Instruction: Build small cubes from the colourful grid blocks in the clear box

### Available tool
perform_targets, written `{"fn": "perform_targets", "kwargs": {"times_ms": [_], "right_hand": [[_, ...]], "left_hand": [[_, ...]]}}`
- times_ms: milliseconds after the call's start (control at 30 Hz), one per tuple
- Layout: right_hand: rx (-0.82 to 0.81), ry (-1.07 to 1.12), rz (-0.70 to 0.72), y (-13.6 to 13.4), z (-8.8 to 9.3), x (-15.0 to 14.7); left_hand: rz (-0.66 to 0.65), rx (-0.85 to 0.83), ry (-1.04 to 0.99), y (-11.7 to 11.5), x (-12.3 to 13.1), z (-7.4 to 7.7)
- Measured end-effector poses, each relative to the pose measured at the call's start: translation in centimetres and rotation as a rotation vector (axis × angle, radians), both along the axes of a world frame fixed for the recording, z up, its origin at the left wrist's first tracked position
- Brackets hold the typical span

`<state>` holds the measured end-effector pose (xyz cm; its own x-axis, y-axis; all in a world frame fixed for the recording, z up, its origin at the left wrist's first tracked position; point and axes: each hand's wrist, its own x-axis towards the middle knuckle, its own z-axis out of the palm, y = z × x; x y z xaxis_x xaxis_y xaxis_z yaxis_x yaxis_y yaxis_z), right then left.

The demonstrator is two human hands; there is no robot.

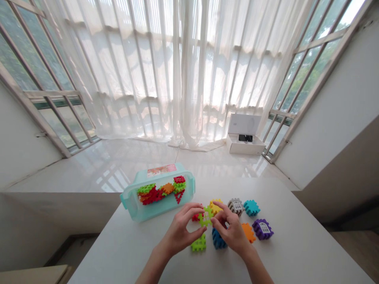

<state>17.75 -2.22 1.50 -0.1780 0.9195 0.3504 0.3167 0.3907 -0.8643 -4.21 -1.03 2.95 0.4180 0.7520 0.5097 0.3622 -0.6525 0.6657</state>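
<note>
Left hand (180, 230) and right hand (232, 230) pinch a green waffle block (206, 216) lightly by its edges, fingertips only, bottom centre, just above a blue block (218, 239).

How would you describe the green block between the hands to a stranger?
On the white table, beside the clear teal box, the left hand and right hand meet. Between them is a lime-green lattice block, held up, unlike its twin lying flat below.

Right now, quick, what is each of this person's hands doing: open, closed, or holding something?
Left hand: closed in a pinch, holding a lime-green plastic lattice block.
Right hand: closed in a pinch on the same block.
</note>
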Motion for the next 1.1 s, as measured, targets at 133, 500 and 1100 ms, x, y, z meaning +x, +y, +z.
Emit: {"fn": "perform_targets", "kwargs": {"times_ms": [133, 500, 1100], "right_hand": [[0.026, 0.059, -0.079, -0.1, 0.4, 0.6], [0.065, 0.071, -0.099, -0.1, 0.8, 0.9], [0.069, 0.049, -0.101, -0.1, 1.0, 1.0]], "left_hand": [[-0.146, -0.3, 0.133, -0.1, -1.2, 1.3], [-0.191, -0.457, 0.396, 0.1, -1.5, 0.0], [-0.135, -0.44, 0.534, -0.1, -1.1, 0.4]]}}
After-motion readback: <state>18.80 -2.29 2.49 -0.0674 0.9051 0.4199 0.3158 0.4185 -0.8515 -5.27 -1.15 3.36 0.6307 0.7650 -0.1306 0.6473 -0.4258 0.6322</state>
